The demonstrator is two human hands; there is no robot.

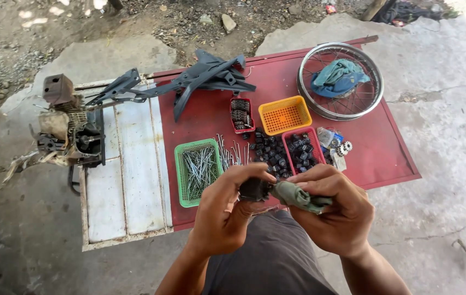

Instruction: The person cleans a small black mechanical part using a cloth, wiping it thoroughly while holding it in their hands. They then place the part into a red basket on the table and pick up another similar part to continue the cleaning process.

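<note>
Small dark metal part (pixel 254 189) sits pinched in the fingers of the left hand (pixel 226 210), held above the near edge of the red metal panel (pixel 386 147), while the right hand (pixel 335 210) closes around a bunched olive-green rag (pixel 297 196) that touches the part's right side. Both hands have their fingers curled shut on what they hold. Just beyond them a green basket (pixel 180 175) holds thin silver spokes, with more spokes loose beside it. A pile of black parts (pixel 268 153) lies next to a red basket (pixel 301 152) filled with the same. Farther back stand a yellow basket (pixel 285 114) and a smaller red tray (pixel 241 114). Small clear packets with blue and white patches (pixel 331 139) lie right of the red basket, near two little sprockets (pixel 345 147). A spoked wheel rim (pixel 372 90) rings a blue cloth (pixel 339 78). Black frame pieces (pixel 200 79) and an engine block (pixel 69 131) rest to the left.
</note>
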